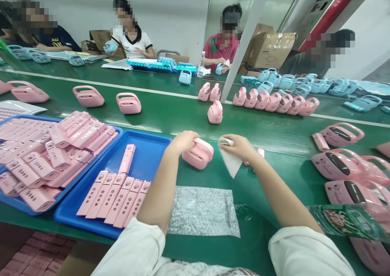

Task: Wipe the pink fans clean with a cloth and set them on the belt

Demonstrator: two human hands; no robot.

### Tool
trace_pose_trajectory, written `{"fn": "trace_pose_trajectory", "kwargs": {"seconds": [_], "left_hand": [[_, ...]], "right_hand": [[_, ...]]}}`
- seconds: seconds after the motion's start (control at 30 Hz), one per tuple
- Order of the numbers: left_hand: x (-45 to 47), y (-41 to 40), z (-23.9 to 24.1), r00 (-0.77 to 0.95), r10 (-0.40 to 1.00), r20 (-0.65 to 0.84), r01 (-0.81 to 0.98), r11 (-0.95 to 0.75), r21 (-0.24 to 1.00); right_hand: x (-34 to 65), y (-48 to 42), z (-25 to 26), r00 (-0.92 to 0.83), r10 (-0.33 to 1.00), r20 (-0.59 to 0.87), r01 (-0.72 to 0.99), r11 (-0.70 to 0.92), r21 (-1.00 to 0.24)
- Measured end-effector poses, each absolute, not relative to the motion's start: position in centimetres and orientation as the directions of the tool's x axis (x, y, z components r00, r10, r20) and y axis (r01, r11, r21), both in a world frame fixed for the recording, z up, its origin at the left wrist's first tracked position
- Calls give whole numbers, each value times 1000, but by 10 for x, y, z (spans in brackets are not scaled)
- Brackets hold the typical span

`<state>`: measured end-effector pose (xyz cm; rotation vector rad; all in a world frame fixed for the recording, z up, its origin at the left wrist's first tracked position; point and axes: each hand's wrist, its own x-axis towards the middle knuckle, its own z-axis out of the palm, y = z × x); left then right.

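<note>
My left hand (184,142) is closed on the handle of a pink portable speaker (198,156), which is tilted just above the green table. To its right, my right hand (242,146) grips a white cloth (230,162), one corner hanging down in a point. The cloth and the speaker are apart. Below both hands lies a bubble-wrap sheet or bag (204,211). Partly hidden behind my right forearm is a small pink piece (260,152).
At left, blue trays (146,136) hold pink button-faced sticks (126,158). More pink speakers (335,164) crowd the right side, beside a green plastic packet (347,223). Pink speakers (129,103) also stand across the middle. Several co-workers sit opposite, among blue speakers (185,77).
</note>
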<state>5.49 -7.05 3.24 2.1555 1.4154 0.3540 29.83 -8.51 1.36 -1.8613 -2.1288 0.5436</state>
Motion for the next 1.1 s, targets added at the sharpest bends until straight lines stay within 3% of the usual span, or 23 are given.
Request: {"fn": "trace_pose_trajectory", "kwargs": {"seconds": [0.13,0.27,0.43,0.63,0.77,0.93,1.1], "left_hand": [[56,-66,28,540,841,-37,635,-377,675],[59,-59,17,579,815,-5,527,-370,765],[62,-49,3,526,850,23,524,-345,778],[57,-51,8,422,906,32,668,-335,664],[57,-54,11,359,933,-33,774,-278,570],[60,-51,6,365,922,-132,830,-258,494],[62,-52,7,361,921,-145,853,-263,451]], "right_hand": [[348,-86,-11,250,961,-117,928,-272,-253],[356,-67,-33,307,932,-192,910,-346,-227],[331,-6,-31,352,925,-140,862,-379,-335],[324,27,-10,387,920,67,740,-266,-617],[301,-4,-15,246,952,184,659,-25,-752],[253,-82,-44,-203,960,192,494,269,-827],[251,-143,-65,-349,911,219,372,350,-860]]}}
